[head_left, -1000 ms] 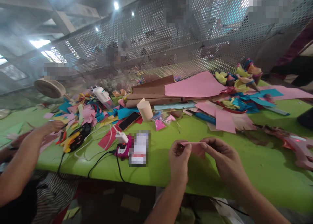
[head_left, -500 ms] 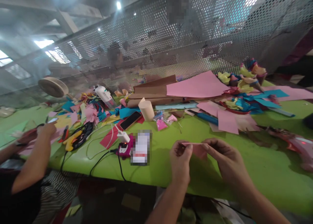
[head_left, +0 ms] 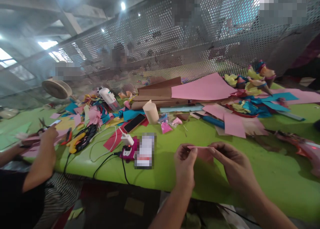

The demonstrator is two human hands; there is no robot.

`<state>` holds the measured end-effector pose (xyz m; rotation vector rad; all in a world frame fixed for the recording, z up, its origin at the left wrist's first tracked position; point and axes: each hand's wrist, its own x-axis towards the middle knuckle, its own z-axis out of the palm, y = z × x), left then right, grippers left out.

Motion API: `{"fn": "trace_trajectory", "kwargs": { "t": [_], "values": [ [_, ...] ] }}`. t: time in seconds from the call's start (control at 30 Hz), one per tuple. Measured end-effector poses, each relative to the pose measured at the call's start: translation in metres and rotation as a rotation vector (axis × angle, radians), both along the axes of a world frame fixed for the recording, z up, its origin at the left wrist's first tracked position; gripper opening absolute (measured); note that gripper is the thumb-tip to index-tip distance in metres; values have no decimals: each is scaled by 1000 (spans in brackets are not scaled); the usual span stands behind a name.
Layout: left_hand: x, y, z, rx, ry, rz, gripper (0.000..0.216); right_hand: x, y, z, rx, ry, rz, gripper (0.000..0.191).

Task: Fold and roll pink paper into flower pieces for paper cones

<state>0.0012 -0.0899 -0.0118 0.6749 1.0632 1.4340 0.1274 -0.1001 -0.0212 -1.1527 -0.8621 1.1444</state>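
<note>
Head view, lower right: left hand [head_left: 184, 164] and right hand [head_left: 233, 160] pinch 1 pink paper [head_left: 205, 155]. Its shaping looks unfinished.

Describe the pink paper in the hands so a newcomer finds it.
Find the green table, then the lit phone near its front. Right of this, the left hand and right hand pinch the small pink paper. Unlike pink sheets lying behind, it is held.

The pink paper piece [head_left: 204, 153] is small, thin and plain-faced, with a nearly level upper edge spanning the gap between the left hand [head_left: 184, 160] and the right hand [head_left: 232, 159]. Each thumb bears on one end; the sheet slopes downward above the green tabletop [head_left: 165, 177].
</note>
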Motion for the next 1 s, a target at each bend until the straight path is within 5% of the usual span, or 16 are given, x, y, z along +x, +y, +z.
{"fn": "trace_trajectory", "kwargs": {
  "t": [1.0],
  "values": [
    [-4, 2, -8, 1, -35, 11, 28, 0, 0, 2, 5, 9, -6, 30]
  ]
}}
